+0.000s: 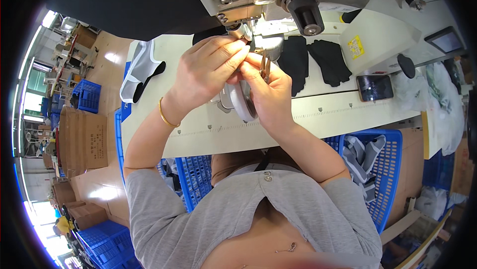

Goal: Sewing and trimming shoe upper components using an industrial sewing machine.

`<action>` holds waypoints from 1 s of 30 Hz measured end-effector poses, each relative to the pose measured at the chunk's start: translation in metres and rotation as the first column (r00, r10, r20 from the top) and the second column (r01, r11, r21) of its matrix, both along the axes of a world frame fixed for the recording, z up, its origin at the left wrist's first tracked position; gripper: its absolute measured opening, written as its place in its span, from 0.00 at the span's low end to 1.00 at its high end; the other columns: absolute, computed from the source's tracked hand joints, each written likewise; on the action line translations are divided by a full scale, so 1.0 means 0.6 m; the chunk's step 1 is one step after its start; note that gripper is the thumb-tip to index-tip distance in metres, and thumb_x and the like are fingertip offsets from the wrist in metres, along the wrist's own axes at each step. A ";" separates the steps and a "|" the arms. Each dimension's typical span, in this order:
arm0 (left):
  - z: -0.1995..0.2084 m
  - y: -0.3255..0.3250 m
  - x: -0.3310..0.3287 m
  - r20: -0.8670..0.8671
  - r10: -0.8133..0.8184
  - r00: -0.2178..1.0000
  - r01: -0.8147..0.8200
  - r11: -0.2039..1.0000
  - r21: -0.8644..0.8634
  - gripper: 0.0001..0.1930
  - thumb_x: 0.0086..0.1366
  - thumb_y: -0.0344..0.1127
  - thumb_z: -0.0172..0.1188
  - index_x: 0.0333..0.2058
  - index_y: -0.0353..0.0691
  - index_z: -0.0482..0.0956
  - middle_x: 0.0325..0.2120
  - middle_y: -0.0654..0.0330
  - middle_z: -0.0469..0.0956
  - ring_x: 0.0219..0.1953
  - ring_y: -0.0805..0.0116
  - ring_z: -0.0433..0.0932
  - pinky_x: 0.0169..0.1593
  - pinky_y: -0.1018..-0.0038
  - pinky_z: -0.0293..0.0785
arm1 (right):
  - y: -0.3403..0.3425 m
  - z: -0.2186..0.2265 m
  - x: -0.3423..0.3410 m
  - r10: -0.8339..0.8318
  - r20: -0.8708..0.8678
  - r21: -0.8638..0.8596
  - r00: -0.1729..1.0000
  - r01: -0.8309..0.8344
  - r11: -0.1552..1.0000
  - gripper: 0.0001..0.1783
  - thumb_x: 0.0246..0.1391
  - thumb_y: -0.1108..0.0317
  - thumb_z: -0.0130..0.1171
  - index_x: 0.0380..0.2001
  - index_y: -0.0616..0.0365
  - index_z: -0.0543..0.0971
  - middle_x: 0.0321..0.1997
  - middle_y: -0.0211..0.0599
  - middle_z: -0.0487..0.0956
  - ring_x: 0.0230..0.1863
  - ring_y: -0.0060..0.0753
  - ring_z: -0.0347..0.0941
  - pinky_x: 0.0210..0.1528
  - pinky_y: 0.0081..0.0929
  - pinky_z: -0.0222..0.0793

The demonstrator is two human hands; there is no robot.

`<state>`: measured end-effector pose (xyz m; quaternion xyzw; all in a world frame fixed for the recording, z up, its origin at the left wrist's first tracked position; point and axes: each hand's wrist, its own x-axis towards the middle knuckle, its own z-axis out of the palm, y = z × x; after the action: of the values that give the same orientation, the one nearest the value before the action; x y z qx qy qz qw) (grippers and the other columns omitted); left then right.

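Note:
Both hands meet just below the needle area of a white sewing machine. My left hand, with a gold bangle at the wrist, is closed in a pinch, its fingertips against the right hand's. What it pinches is hidden. My right hand is closed too, with a small two-pronged metal tool, like snips or tweezers, held between its fingers and pointing up. A rounded grey-white machine part shows beneath the hands. Dark fabric lies behind my left hand.
Black fabric pieces lie right of the needle area, near a phone. A grey piece with black edging hangs at the table's left. Blue baskets stand below, the right basket holding grey pieces. A dark panel overhangs the upper left.

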<state>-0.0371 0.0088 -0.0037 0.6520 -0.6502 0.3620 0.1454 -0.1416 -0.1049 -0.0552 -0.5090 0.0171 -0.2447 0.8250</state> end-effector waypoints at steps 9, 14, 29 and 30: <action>-0.011 0.000 0.016 -0.054 0.024 0.998 -0.027 0.998 -0.049 0.20 0.43 0.33 0.64 0.38 0.35 0.82 0.39 0.58 0.81 0.43 0.62 0.81 0.46 0.69 0.80 | 0.000 0.007 -0.003 0.083 -0.063 0.054 0.995 -0.080 0.995 0.15 0.65 0.73 0.50 0.52 0.68 0.76 0.36 0.35 0.82 0.34 0.18 0.77 0.41 0.17 0.71; -0.010 -0.001 0.020 -0.034 0.032 0.999 -0.033 0.998 -0.048 0.21 0.42 0.36 0.65 0.39 0.35 0.82 0.39 0.58 0.81 0.42 0.61 0.81 0.46 0.69 0.80 | 0.003 -0.004 0.005 0.107 -0.001 0.120 0.994 -0.106 0.987 0.17 0.65 0.74 0.49 0.55 0.69 0.74 0.44 0.38 0.81 0.36 0.21 0.79 0.44 0.18 0.71; -0.014 0.000 0.032 -0.046 0.003 0.999 -0.006 0.998 -0.056 0.20 0.42 0.33 0.64 0.38 0.36 0.82 0.39 0.58 0.82 0.42 0.60 0.81 0.46 0.68 0.80 | 0.007 -0.008 0.008 0.108 0.027 0.120 0.994 -0.111 0.987 0.19 0.64 0.75 0.48 0.57 0.69 0.73 0.47 0.41 0.81 0.38 0.21 0.79 0.46 0.19 0.71; -0.015 0.000 0.031 -0.047 0.002 0.999 -0.005 0.998 -0.055 0.20 0.42 0.33 0.64 0.38 0.36 0.82 0.39 0.58 0.82 0.42 0.60 0.81 0.46 0.68 0.80 | 0.007 -0.007 0.007 0.107 0.025 0.121 0.994 -0.109 0.987 0.19 0.64 0.75 0.48 0.57 0.69 0.73 0.47 0.41 0.81 0.38 0.21 0.79 0.46 0.19 0.71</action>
<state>-0.0185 0.0086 -0.0125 0.6573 -0.6351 0.3646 0.1780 -0.1375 -0.1006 -0.0594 -0.4554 -0.0034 -0.2028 0.8669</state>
